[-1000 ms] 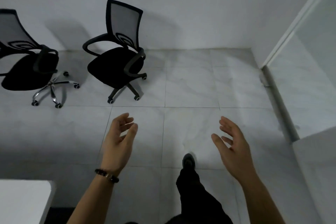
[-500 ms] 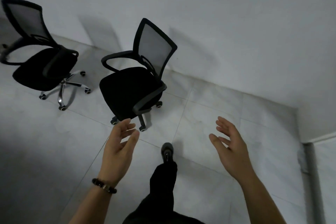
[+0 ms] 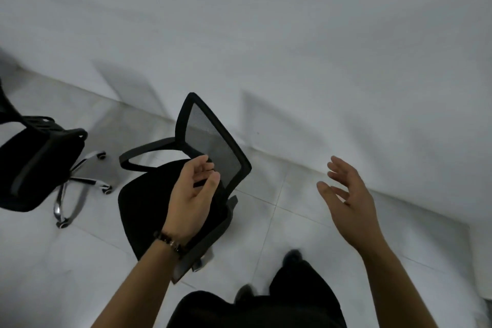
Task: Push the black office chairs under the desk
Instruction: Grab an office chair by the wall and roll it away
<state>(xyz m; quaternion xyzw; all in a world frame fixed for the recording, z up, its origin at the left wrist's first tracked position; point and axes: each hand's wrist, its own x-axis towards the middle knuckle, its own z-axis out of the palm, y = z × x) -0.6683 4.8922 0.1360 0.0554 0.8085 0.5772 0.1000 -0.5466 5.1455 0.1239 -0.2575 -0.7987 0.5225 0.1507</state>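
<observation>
1. Head view shows our left hand [image 3: 194, 194] in front of the near black chair [image 3: 143, 202]. Its fingers are loosely bent and hold nothing. We cannot tell if it touches the chair.
2. Our right hand [image 3: 348, 200] is in the air to the right of that chair. Its fingers are straight and spread, and it holds nothing too.
3. The near chair stands on the floor [image 3: 306, 210], close to the far edge where the wall [image 3: 266, 34] begins. Its mesh back [image 3: 210, 141] is on the side nearest our hands.
4. The other black chair [image 3: 34, 168] stands apart from it, further left along that same far edge.
5. We cannot see the surface that the chairs must go under. So we think no chair is pushed in yet.
6. The step now looks like taking hold of the near chair. We think it goes best with one hand on each top corner of the mesh back.
7. The chair has wheels, so it may spin. We should push evenly with both hands and go slowly.
8. Our shoe [image 3: 292, 257] is near the chair's wheels, so we should mind our feet.
9. The armrests may bump the edge of the surface, so we should line the chair up straight first.
</observation>
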